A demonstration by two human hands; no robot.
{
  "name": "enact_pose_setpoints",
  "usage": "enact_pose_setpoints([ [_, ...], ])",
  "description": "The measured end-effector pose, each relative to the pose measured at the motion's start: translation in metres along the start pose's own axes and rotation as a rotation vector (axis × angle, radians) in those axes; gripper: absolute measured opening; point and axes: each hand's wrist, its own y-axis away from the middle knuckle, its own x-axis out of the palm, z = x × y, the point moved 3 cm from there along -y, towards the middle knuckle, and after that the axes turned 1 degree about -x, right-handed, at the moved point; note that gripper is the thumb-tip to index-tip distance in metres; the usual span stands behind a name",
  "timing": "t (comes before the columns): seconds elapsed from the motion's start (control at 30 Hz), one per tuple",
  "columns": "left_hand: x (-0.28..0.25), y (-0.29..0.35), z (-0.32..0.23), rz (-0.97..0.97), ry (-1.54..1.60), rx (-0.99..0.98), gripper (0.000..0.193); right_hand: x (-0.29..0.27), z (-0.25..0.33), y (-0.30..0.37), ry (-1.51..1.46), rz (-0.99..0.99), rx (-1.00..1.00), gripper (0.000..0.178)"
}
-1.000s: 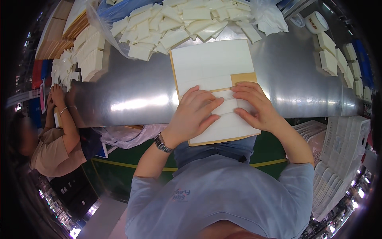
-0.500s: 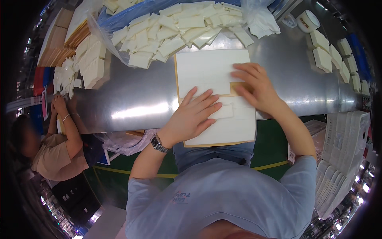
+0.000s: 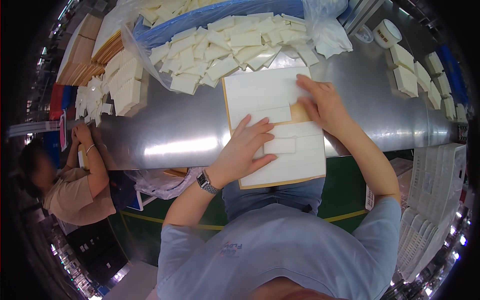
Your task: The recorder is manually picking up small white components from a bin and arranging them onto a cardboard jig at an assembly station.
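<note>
**Left hand [image 3: 246,149] spread, right hand [image 3: 324,104] hard to read over a tan-edged white board [image 3: 285,171]**

From where I stand, the board lies in the centre of the frame, its lower end poking past the near edge of the metal table [image 3: 172,122] toward the person's lap. The left hand rests flat across its left side, covering part of it; that grip is loose, fingers apart. Beside the thumb lies a small white block [image 3: 280,145], its left end near the fingertips. The right hand is at the board's upper right edge, fingers bent and smeared by blur; I can't tell whether that grip has anything pinched. A bare tan strip shows below it.

Just beyond the board's top edge, a heap of white pieces [image 3: 220,55] crowds in, so room is tight there. Sideways it is roomier: broad metal runs left toward the stacked blocks [image 3: 127,85] and right toward another row of blocks [image 3: 406,80]. A clear plastic bag [image 3: 327,32] bunches at upper right of the heap, near a white tub [image 3: 387,34].

At far left, a co-worker's hands [image 3: 82,135] are close together; what they hold is partly hidden. Darkness rounds off the frame's corners, swallowing the outer shelving.
</note>
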Motion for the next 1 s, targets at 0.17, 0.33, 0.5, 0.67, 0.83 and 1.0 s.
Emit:
enact_pose_setpoints([
  [0.17, 0.001, -0.002, 0.001, -0.024, 0.032, 0.004, 0.041, -0.015, -0.033, -0.004, -0.335, -0.327, 0.511, 0.033],
  [0.33, -0.027, -0.032, 0.014, -0.203, -0.025, 0.091, 0.037, -0.022, 0.016, 0.034, -1.017, -0.388, 0.504, 0.04],
  [0.5, -0.075, -0.143, 0.081, -0.351, -0.656, 0.143, 0.026, 0.001, 0.038, 0.057, -1.16, -0.189, 0.614, 0.041],
  [0.67, -0.089, -0.177, 0.11, -0.029, -0.806, -0.084, 0.03, -0.001, 0.051, 0.05, -1.08, -0.187, 0.629, 0.044],
  [0.83, -0.086, -0.138, 0.081, -0.244, -0.356, -0.187, 0.04, 0.006, 0.038, 0.06, -1.137, -0.227, 0.719, 0.044],
  [1.0, -0.046, -0.049, 0.047, -0.355, 0.601, -0.089, 0.048, 0.015, 0.03, 0.064, -1.042, -0.205, 0.526, 0.027],
])
